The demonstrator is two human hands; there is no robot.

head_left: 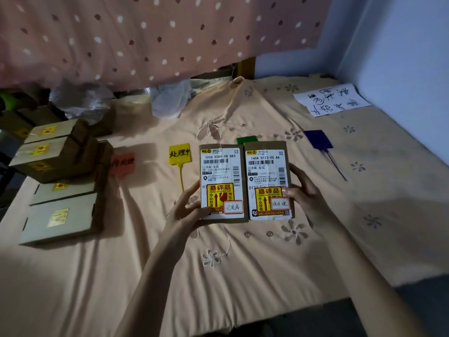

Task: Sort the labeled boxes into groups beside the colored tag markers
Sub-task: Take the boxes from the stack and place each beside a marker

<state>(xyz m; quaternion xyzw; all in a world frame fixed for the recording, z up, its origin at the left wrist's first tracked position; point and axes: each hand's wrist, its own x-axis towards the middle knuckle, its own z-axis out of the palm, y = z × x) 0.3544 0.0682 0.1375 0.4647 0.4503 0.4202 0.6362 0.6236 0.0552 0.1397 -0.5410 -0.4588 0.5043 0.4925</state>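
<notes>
bed sheet | boxes | tags: red, yellow, green, blue | paper

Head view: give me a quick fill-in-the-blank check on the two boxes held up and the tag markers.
1. The left hand holds the box headed 102A, and the right hand holds the box headed ____.
2. The two held boxes are ____ in number.
3. The marker just left of the held boxes is the ____ tag.
4. The blue tag lies to the ____ of the held boxes.

Missing words: 140A; two; yellow; right
</notes>
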